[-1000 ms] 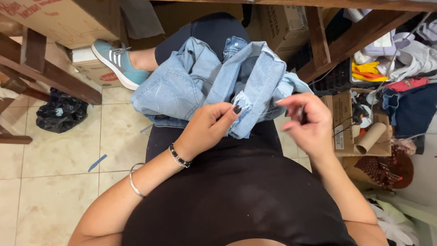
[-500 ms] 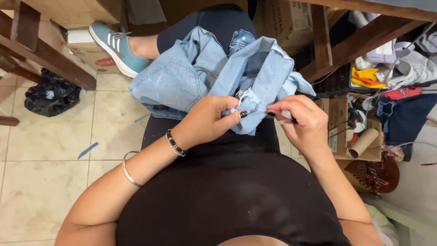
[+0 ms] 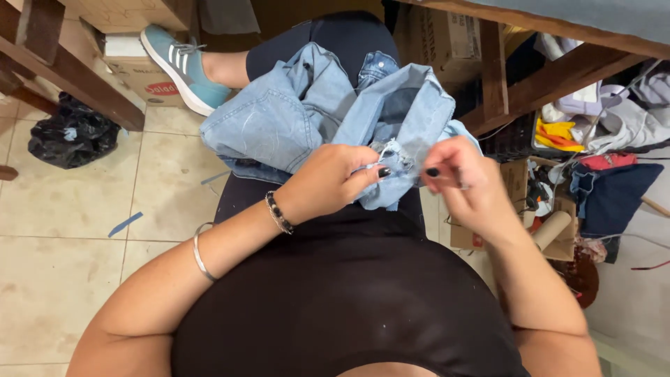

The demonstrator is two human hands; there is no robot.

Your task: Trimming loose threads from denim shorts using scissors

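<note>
Two hands work a frayed spot on light-blue denim bunched in the lap.

Nearest, below the hands, is the smooth black top, with a silver bangle [image 3: 200, 251] and a dark beaded bracelet [image 3: 278, 212] on the left forearm. The left hand [image 3: 328, 183] is curled, its thumb and dark-nailed fingertip pinching the frayed white threads of the denim garment [image 3: 314, 115]. Just beside it, the right hand [image 3: 466, 183] is bent at the wrist, fingers drawn together in a pinch close to the same frayed edge; what it pinches I cannot tell. The soft, creased, faded denim spreads beyond the hands over the black-clad thigh. Left of the hands lies open tiled floor [image 3: 70, 202]. Right of them, slanted wooden beams [image 3: 551, 84] and heaped clothes [image 3: 607, 167] crowd in. Farther out, a teal sneaker [image 3: 178, 66] and a black plastic bag [image 3: 73, 136].
</note>
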